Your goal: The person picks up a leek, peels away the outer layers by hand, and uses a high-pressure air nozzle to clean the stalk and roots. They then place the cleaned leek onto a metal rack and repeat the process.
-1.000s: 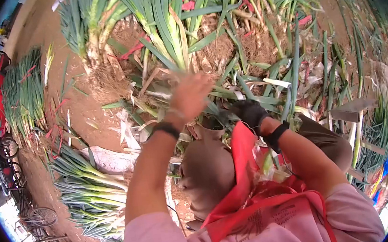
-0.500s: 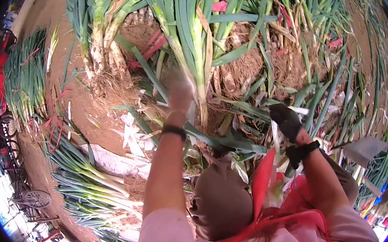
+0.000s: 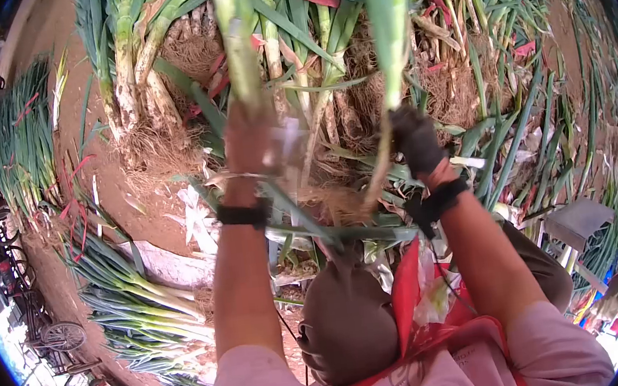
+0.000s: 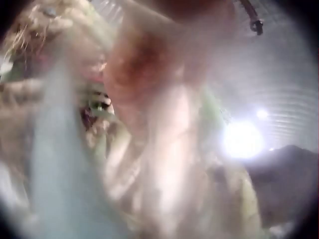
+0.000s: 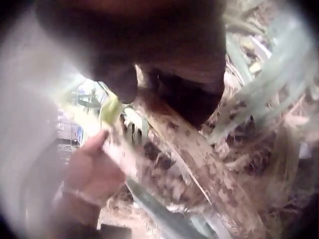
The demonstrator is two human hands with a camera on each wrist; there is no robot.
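Ahead: leek heap point(image 3: 136, 83) packed solid, I see no gap.
Between left hand point(image 3: 246, 143) and right hand point(image 3: 416, 139): held leek stalks point(image 3: 387, 24), roots point(image 3: 337, 203) in the way.
Left: bare dirt floor point(image 3: 98, 179), open.
Lower left: leek bundles point(image 3: 139, 304) block.
Right: stool point(image 3: 579, 222).

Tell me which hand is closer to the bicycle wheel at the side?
Left. The left hand, holding up an onion stalk, is on the side of the bicycle wheel, though far from it. The gloved right hand, gripping a second stalk, is farther still.
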